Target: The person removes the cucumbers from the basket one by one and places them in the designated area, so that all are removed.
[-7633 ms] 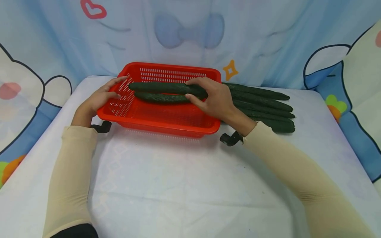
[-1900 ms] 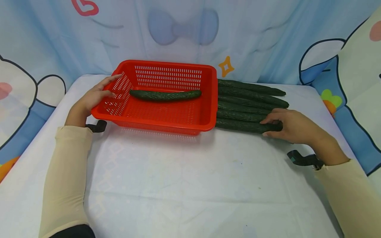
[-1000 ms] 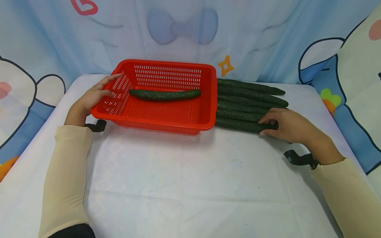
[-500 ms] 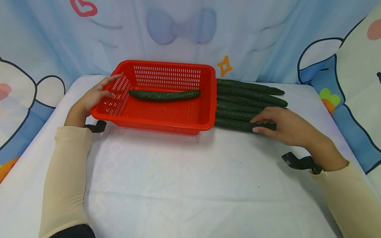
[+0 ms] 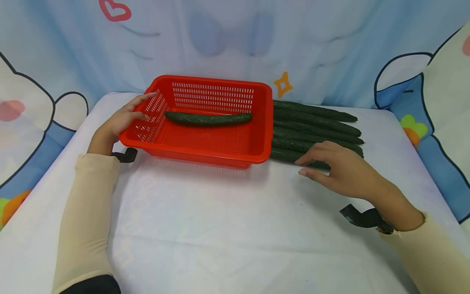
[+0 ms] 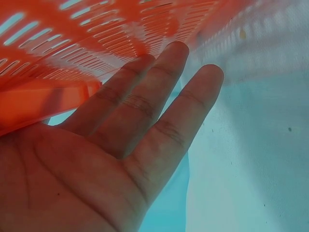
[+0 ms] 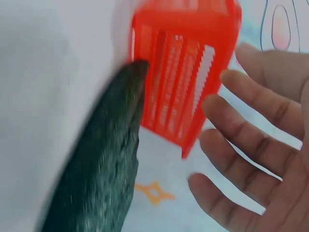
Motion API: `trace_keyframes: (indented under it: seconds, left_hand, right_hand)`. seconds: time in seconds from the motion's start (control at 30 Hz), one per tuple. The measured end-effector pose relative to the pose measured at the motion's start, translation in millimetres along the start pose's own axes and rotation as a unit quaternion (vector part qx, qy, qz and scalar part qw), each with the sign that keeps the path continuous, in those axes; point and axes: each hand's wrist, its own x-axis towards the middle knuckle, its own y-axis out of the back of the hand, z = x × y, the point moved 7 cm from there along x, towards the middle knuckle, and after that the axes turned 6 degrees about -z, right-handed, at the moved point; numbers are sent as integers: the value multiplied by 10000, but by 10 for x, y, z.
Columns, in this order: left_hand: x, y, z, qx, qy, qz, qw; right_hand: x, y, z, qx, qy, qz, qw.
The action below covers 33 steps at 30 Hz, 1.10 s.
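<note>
A red slotted plastic basket stands on the table with one dark green cucumber lying inside it. My left hand holds the basket's left rim; in the left wrist view three straight fingers lie along the outside of the wall. Several cucumbers lie side by side at the basket's right. My right hand hovers by the nearest of these, the front cucumber, its fingers loosely bent and holding nothing. In the right wrist view a gap separates that hand from a cucumber.
A white cloth covers the table. Behind it hangs a blue cartoon-printed curtain that also runs along both sides. Black wrist camera mounts stick out under both wrists.
The cucumber that my right hand held over the basket now lies at the front of the row. That hand has let go and drawn back toward me. My left hand stays on the basket.
</note>
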Motion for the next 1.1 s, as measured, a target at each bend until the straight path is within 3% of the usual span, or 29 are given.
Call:
trace_keyframes:
  seconds: [0.3,0.47,0.83,0.97,1.1]
  left_hand:
    - [-2,28,12,-120,-5,29,9999]
    - [-5,18,5,-127,-39,13,9999]
    - [33,10,-34,-237,-78,-33,9997]
    - [34,14,-35,-185,-56,-19,9998]
    - [32,24,-35,-125,-36,7,9999]
  right_hand:
    - [321,100,-221,248,276,701,9968]
    - [634,174,-238,424,263,704,9963]
    - [1500,-103,-84,770,147,-725,9943]
    - [1724,-237,-60,699,237,-1108,9911]
    - [1884,-384,-22,989,120,-1494,9837]
